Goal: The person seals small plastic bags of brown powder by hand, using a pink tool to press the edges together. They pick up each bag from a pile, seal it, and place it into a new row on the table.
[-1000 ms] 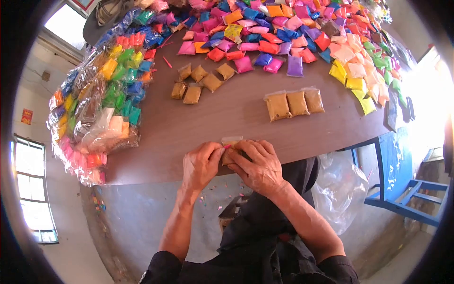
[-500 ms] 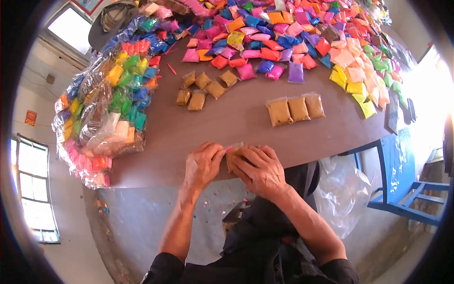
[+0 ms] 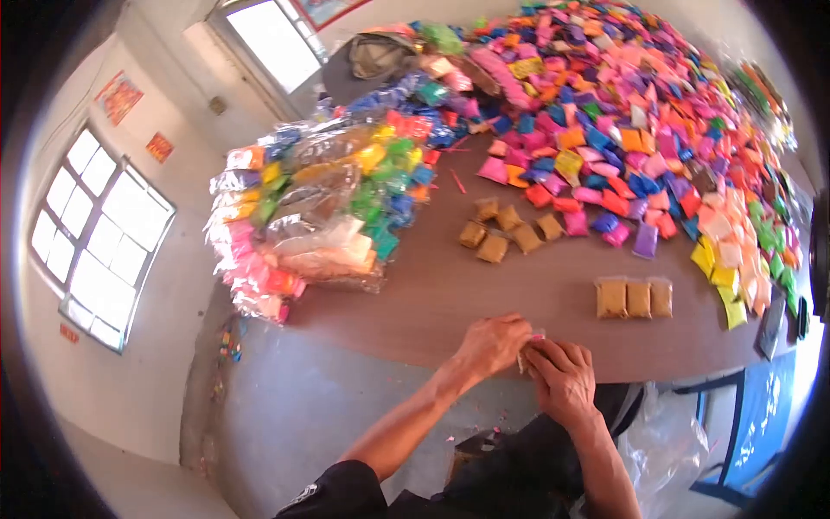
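At the table's front edge my two hands meet, fingers closed. My left hand point(image 3: 493, 344) pinches at a small pink stick point(image 3: 537, 336), of which only a bit shows between the hands. My right hand point(image 3: 564, 378) is wrapped over a small brown packet point(image 3: 522, 362), mostly hidden under its fingers. Beyond them lie several loose brown packets point(image 3: 493, 248) in a cluster. To the right, three brown packets point(image 3: 638, 298) stand side by side in a joined clear-wrapped row.
A big heap of colourful packets point(image 3: 605, 156) covers the table's far right. Clear-wrapped bundles of packets point(image 3: 320, 208) are stacked at the left, with a cap point(image 3: 380, 56) behind. Pink sticks point(image 3: 458, 180) lie on the brown tabletop point(image 3: 415, 303). A blue chair point(image 3: 761, 424) stands at lower right.
My view has turned to the left, so everything sits further right and tilted. My hands have drawn together over the brown packet, which is now more covered.
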Tool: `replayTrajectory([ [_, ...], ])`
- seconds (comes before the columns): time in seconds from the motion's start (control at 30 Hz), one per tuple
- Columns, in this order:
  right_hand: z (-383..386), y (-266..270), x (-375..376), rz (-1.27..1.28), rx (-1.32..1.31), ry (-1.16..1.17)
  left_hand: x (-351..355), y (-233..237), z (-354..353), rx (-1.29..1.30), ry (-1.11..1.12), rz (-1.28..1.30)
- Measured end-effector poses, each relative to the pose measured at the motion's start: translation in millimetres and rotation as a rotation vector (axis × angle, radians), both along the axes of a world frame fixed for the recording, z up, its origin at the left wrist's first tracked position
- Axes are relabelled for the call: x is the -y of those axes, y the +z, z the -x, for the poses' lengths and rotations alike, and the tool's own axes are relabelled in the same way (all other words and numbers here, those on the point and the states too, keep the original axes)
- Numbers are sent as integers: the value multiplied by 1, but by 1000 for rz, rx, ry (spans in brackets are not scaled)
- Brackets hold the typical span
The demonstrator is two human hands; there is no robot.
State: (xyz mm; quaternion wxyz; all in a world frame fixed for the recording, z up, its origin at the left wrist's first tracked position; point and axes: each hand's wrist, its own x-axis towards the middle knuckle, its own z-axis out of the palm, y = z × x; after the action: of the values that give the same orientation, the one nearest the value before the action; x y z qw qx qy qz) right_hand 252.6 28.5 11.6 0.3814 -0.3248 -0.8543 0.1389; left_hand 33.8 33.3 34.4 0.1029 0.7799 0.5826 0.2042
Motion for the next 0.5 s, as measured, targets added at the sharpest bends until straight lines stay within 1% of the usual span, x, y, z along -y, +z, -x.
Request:
replayTrajectory([
  [0.07, 1, 0, 1, -2, 12, 3, -6, -4, 4, -20, 0, 12],
  [0.23, -3, 3, 3, 31, 14, 4, -16, 4, -2, -77, 25, 123],
  [0.33, -5, -6, 2, 21, 10, 18, -6, 14, -2, 26, -17, 96],
  [0.5, -5, -5, 2, 23, 8, 14, -9, 12, -5, 68, 5, 134],
])
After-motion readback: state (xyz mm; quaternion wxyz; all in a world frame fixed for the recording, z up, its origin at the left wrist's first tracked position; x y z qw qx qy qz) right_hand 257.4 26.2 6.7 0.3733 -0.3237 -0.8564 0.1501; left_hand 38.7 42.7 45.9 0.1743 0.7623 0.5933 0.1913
